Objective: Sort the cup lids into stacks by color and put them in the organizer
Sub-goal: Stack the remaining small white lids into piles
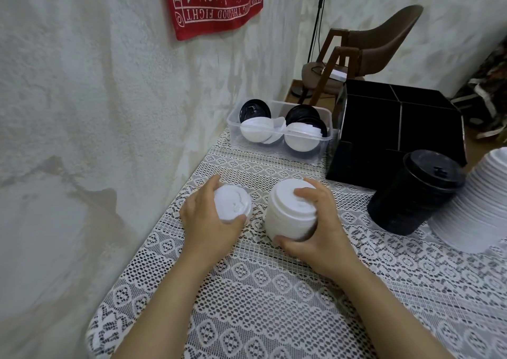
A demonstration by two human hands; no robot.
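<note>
My left hand (pixel 204 216) grips one white lid (pixel 233 203). Just right of it, my right hand (pixel 318 221) clasps a short white lid stack (pixel 288 216) standing on the table (pixel 274 303).

Rough white plaster wall (pixel 96 90), red printed cloth (pixel 214 2) hanging up top, brown chair (pixel 384 40) back there, lace-covered worktop (pixel 274 303) below.

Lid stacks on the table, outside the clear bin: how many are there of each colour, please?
White stacks: 2, one under the right hand, one tall at the right edge
Black stacks: 1
Total: 3
The left hand holds a single white lid, not counted.
</note>
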